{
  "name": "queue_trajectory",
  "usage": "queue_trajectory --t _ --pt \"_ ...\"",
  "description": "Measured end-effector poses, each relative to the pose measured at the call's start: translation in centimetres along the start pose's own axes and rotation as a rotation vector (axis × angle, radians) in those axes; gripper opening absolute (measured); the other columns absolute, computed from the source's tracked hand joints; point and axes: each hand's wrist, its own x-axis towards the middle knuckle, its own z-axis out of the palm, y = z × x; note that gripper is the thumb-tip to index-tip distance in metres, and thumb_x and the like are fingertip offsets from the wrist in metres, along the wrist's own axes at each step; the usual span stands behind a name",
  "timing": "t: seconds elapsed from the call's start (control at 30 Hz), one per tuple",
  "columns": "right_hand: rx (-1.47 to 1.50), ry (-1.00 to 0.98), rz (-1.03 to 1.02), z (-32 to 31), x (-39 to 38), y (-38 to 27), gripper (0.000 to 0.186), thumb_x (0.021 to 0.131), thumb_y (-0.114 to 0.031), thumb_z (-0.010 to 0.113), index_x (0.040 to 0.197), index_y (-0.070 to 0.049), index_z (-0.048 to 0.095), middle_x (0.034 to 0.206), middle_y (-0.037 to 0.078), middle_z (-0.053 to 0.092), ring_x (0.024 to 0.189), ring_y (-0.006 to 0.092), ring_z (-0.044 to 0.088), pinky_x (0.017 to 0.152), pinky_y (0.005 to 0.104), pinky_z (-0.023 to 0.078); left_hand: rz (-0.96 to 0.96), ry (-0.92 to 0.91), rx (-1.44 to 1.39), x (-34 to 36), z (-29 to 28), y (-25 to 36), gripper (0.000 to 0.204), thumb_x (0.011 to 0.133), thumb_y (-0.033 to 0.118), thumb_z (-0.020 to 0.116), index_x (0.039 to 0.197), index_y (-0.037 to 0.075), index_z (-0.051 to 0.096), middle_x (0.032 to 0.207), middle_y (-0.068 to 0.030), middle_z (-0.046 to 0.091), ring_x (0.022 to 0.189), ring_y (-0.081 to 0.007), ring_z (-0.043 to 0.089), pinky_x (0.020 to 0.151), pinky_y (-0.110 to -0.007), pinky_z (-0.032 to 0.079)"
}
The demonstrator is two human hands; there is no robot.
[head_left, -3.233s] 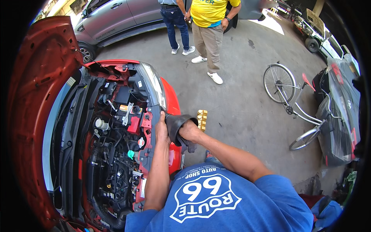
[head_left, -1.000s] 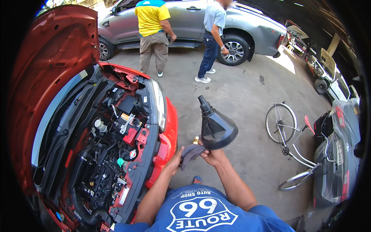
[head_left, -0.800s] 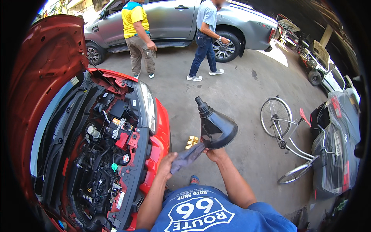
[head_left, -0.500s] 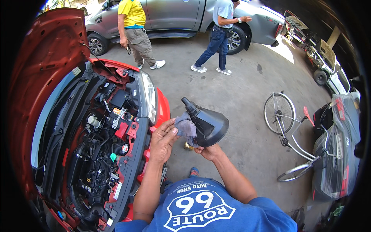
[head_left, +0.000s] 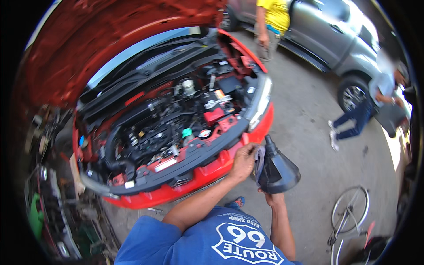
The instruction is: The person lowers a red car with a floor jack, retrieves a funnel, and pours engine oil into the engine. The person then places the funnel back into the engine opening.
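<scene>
A black plastic funnel (head_left: 282, 170) is held in front of me, its narrow spout pointing up and its wide mouth low. My right hand (head_left: 273, 197) grips it from below at the wide rim; the fingers are partly hidden behind it. My left hand (head_left: 244, 162) pinches a greyish-purple cloth (head_left: 260, 160) against the funnel's left side. Left of both hands lies the engine bay (head_left: 163, 119) of a red car, with a green cap (head_left: 187, 132) and a round metal cap (head_left: 204, 134) near its front edge.
The raised red hood (head_left: 123, 39) stands beyond the engine bay. A person in a yellow shirt (head_left: 276, 17) and another in jeans (head_left: 355, 117) are near a grey pickup (head_left: 322, 35). A bicycle (head_left: 351, 212) stands at right; assorted car parts (head_left: 57, 212) lie at left.
My view has turned left toward the engine bay. Both hands, still on the funnel and cloth, now appear farther right in the picture.
</scene>
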Motion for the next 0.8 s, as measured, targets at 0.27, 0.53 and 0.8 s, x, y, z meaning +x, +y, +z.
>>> queue_trajectory --t 0.27,0.53,0.8 --pt "0.027 -0.248 -0.055 8.5 3.9 2.6 0.052 0.092 -0.025 0.073 0.138 -0.009 0.054 0.127 0.004 0.064 0.110 0.0176 0.064 0.091 0.0353 0.054 -0.302 0.176 0.588 -6.7 -13.4 3.9 0.042 0.100 0.040 0.062 0.104 -0.001 0.070 0.082 -0.0048 0.067 0.075 -0.0149 0.057 0.073 -0.034 0.049" --pt "-0.375 -0.385 -0.117 26.1 7.6 5.7 0.028 0.102 -0.013 0.054 0.126 0.000 0.060 0.113 0.006 0.066 0.103 0.0130 0.060 0.088 0.0287 0.048 0.227 0.625 0.595 -14.6 -26.4 10.5 0.034 0.093 0.009 0.069 0.126 0.003 0.063 0.102 -0.0074 0.068 0.085 -0.0127 0.065 0.075 -0.027 0.052" --pt "-0.999 -0.595 -0.331 45.6 14.9 14.8 0.035 0.103 -0.024 0.054 0.122 0.004 0.062 0.113 0.021 0.070 0.102 0.0294 0.065 0.091 0.0368 0.047 0.193 0.909 0.560 -18.7 -42.0 12.1 0.031 0.094 0.008 0.066 0.124 0.002 0.063 0.093 -0.0057 0.066 0.077 -0.0112 0.061 0.065 -0.026 0.050"
